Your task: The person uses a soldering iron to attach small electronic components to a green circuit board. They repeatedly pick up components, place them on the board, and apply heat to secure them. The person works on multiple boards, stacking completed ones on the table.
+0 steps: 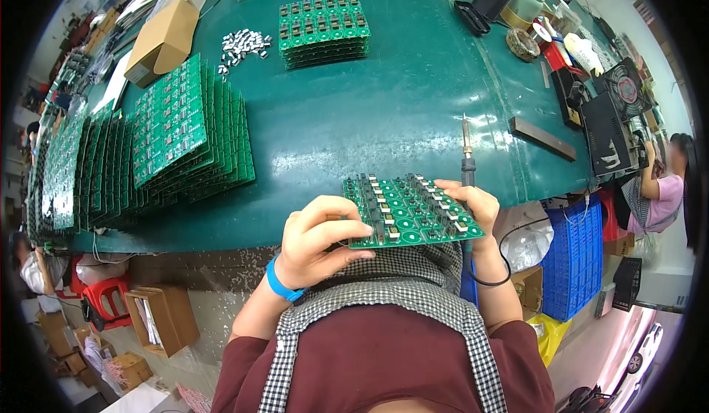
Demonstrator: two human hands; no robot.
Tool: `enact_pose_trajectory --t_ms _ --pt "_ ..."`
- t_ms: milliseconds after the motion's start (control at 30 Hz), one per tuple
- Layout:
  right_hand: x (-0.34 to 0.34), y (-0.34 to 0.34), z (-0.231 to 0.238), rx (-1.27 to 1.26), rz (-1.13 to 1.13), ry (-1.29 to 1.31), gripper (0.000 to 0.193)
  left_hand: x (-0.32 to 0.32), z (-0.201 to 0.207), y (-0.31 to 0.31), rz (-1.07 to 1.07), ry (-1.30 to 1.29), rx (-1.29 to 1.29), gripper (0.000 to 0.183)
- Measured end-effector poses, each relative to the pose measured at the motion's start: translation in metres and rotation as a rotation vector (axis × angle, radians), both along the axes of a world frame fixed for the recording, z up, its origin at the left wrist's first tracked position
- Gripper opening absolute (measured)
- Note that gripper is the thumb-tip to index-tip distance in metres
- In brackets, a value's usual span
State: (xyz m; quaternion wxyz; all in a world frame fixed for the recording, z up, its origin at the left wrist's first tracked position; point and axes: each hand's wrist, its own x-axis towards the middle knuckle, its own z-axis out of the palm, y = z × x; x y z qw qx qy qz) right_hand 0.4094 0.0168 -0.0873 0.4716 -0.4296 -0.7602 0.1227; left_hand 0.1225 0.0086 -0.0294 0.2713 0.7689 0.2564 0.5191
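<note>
Tabletop (413, 103) gleams green beyond circuit board (405, 215); cartons (179, 321) on floor (221, 284).

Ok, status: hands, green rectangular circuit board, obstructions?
Left hand gripping green rectangular circuit board, left side. Right hand at right edge. Black-handled soldering iron at right hand, may crowd board.

Bright indoor light spreads pale glare across the middle of the green counter (317, 160); fisheye distortion bends the black-rimmed outer edges, where detail softens.
</note>
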Motion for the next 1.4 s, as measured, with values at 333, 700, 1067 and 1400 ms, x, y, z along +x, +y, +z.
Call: enact_pose_trajectory --t_ms 333,700,1067,1400 --pt "0.0 -0.001 0.0 -0.021 0.013 0.021 0.016 0.004 0.003 0.001 -0.028 0.011 0.015 0.038" --pt "0.003 -0.001 -0.004 -0.033 0.012 0.035 0.015 0.009 0.007 -0.002 0.015 0.044 0.04 0.037" --pt "-0.009 0.0 0.01 0.11 0.032 -0.06 0.027 -0.008 -0.019 -0.02 0.247 -0.014 -0.107 0.042" --pt "-0.01 0.002 0.008 0.121 0.027 -0.038 0.028 -0.01 -0.028 -0.009 0.371 0.076 -0.182 0.029"
